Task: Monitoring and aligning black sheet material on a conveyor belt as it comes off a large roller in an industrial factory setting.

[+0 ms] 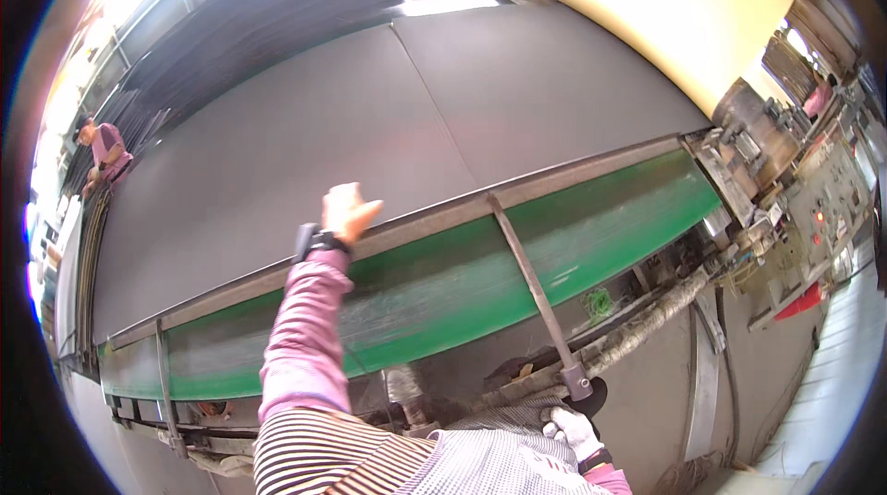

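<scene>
The left hand point(347, 212) is loosely open, thumb apart, over the near edge of the sheet point(277, 153), though I cannot tell whether it touches, while the gloved right hand point(575, 430) is at the waist, its grip too unclear to tell. The sheet lies flat beyond the rail point(425, 216), broad, matte and dark grey, faintly reddish near its middle and crossed by one thin line. Around it are a green belt point(610, 218) nearer the body, a pale yellow roll point(688, 10) at far right and a person point(111, 151) at left.
</scene>
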Motion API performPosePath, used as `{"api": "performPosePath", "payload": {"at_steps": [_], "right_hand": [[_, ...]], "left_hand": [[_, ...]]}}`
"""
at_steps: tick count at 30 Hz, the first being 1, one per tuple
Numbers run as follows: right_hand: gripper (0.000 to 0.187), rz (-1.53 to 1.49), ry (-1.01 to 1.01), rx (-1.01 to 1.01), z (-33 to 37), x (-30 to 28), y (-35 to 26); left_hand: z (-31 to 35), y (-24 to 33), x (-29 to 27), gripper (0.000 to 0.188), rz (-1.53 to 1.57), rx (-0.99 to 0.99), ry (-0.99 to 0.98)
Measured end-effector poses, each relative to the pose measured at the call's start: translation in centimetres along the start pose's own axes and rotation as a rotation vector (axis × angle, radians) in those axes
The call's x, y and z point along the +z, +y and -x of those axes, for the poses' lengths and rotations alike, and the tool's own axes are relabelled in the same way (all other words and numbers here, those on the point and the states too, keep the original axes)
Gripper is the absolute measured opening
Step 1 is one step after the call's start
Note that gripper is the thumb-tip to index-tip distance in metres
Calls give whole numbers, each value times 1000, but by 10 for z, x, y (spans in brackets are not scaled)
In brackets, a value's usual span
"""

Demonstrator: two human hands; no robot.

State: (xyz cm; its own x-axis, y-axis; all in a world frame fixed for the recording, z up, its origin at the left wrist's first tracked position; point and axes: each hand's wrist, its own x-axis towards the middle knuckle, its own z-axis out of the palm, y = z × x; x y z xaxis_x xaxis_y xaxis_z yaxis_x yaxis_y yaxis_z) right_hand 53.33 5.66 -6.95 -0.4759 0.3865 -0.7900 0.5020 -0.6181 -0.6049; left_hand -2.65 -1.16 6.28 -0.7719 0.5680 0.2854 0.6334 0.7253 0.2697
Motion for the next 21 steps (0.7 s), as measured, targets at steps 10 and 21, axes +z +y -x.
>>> {"api": "performPosePath", "payload": {"at_steps": [10,21], "right_hand": [[28,-66,-74,-10,-2,1,-4],[28,18,-14,-2,18,12,-14]], "left_hand": [[72,-280,-11,62,-367,-443,-52],[62,-125,26,35,-87,158,52]]}}
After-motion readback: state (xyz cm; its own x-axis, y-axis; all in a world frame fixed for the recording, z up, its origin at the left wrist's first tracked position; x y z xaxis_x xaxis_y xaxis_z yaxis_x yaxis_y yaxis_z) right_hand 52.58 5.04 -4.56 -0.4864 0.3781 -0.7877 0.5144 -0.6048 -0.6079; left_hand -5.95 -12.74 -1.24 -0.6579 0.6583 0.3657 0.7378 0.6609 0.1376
